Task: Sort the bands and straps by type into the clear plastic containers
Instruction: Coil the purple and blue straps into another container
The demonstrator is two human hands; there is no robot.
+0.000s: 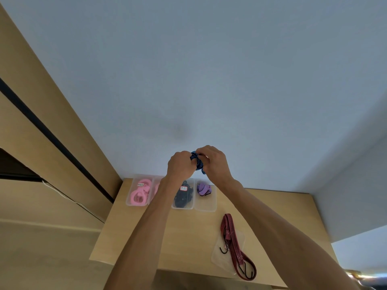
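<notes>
Nearest the person, below and to the right of the grip, a red striped bungee cord with black hooks lies stretched over a flat clear lid on the wooden table. Farther out, almost directly beneath the hands, a row of clear plastic containers sits against the wall: the right one holds a bundled purple strap, the one just left of it holds black straps and bears a small red-edged label, and the far left one holds pink bands; another container between them is mostly hidden behind the left forearm. Above these, raised in front of the pale wall, the left hand and right hand meet, fingers of both curled tight around a blue striped strap bunched into a coil between them, one short end hanging under the right hand.
</notes>
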